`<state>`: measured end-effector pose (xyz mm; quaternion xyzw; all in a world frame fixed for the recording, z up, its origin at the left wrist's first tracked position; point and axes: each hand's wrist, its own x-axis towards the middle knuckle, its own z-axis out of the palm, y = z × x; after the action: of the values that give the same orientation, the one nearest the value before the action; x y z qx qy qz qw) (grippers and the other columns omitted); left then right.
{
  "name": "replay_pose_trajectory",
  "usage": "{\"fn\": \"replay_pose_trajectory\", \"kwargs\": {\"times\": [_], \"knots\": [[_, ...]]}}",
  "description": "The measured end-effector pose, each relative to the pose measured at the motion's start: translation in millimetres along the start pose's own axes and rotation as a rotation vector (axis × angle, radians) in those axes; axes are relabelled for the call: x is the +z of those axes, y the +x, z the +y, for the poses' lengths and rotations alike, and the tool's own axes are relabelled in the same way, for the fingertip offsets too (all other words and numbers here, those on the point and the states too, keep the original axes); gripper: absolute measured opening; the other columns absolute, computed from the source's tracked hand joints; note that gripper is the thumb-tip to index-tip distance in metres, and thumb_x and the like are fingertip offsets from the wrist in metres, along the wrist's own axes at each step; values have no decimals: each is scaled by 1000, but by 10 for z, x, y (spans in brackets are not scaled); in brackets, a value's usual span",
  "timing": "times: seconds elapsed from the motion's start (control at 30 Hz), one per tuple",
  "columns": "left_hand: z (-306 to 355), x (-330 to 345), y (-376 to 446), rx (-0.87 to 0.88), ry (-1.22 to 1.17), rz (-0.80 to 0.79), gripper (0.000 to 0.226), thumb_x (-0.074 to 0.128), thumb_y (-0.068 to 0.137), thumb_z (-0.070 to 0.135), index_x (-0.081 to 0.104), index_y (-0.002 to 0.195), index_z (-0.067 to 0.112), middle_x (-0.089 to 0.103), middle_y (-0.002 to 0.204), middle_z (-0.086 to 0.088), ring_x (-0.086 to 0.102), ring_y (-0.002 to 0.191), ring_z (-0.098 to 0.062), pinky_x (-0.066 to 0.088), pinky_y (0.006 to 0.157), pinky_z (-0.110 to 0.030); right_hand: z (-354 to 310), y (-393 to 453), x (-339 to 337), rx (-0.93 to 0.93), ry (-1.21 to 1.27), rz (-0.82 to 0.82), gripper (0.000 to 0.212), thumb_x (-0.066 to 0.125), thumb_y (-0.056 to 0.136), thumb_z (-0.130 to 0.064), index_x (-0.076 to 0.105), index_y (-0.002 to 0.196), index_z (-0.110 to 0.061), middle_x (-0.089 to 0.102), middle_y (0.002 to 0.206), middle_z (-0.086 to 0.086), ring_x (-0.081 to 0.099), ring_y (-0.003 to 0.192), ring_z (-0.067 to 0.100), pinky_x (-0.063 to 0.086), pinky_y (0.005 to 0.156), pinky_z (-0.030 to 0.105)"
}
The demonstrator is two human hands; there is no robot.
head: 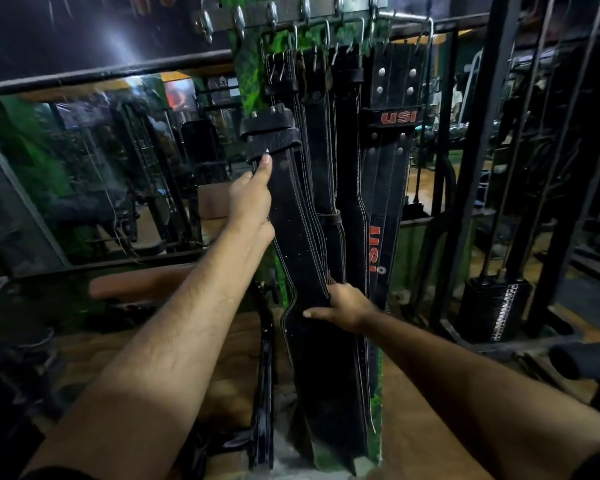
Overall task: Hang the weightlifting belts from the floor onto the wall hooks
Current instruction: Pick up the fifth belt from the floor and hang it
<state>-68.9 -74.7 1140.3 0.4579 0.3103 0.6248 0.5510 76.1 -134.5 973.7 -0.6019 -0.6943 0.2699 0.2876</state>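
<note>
- Your left hand [252,199] grips the leftmost black belt [300,244] high up, thumb pressed just under its leather loop; your right hand [343,308] pinches its edge lower down.
- That belt hangs from the hook rail [291,20] beside the other hung belts [390,161].
- Judge it thick, stiff and fairly heavy: hold near the buckle end, not the floppy tail.

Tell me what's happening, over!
Left hand grips leftmost belt high. Right hand holds it lower. Belt hangs off hook rail. USI belt alongside, nothing blocking.
</note>
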Motion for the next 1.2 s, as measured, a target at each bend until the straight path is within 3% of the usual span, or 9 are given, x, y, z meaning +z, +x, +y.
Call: {"fn": "replay_pose_trajectory", "kwargs": {"times": [0.3,0.43,0.57,0.77,0.83,0.9,0.97,1.07,1.2], "knots": [[-11,-45,18,-20,-18,-8,27,70,93,34,67,97,8,76,106,-18,74,100,-36,58,90,-58,-712,261,-264,-297,435,245,23,87,78,-31,77,97,-25,80,99,-3,76,96,13,62,89,39],[-121,-118,-49,-101,38,-18,52,78,84,41,68,115,1,75,114,-16,72,102,-33,57,93,-60,-364,95,22,-96,275,211,24,88,77,-34,63,76,-33,68,73,-17,65,69,-10,49,64,8],[-196,-201,-88,-123,66,-30,24,74,88,36,67,98,15,74,102,-10,70,99,-29,52,99,-61,48,-14,387,101,141,87,29,82,80,-48,69,95,-28,74,93,-9,70,84,7,60,75,25],[-81,-400,5,-72,24,25,88,80,69,53,55,137,4,69,131,-13,67,118,-29,53,102,-54,-220,54,342,94,268,41,63,78,68,-71,75,109,-23,77,112,2,74,101,17,58,96,45],[1,-456,-66,-69,9,8,71,75,84,42,52,136,1,74,116,-11,74,100,-22,62,86,-45,-501,74,255,-11,419,210,56,70,89,-54,71,116,-5,73,117,18,70,105,30,55,94,47],[-9,-501,-76,-90,27,-14,33,65,97,29,59,119,6,75,90,-6,74,74,-18,62,62,-35,-790,160,106,-126,610,397,34,58,101,-39,70,96,-7,73,83,8,70,71,20,55,62,34],[-21,-532,-125,-110,15,-40,24,61,100,25,60,115,6,73,89,-10,75,78,-28,63,63,-44,-1078,242,-46,-178,736,508,28,58,102,-33,64,91,-9,60,67,0,56,53,10,46,47,22],[-38,-576,-141,-60,-8,-93,10,58,101,18,62,103,9,74,98,-17,71,101,-45,59,85,-62,-1359,417,-214,-194,764,563,23,65,98,-35,67,93,-12,64,70,-4,60,57,9,50,52,23],[-93,-599,-181,0,106,-191,20,51,104,11,63,120,8,75,106,-8,75,94,-19,61,77,-30,-1553,597,-455,-203,693,564,21,72,93,-30,73,96,-10,77,87,8,72,77,16,63,73,38]]}}
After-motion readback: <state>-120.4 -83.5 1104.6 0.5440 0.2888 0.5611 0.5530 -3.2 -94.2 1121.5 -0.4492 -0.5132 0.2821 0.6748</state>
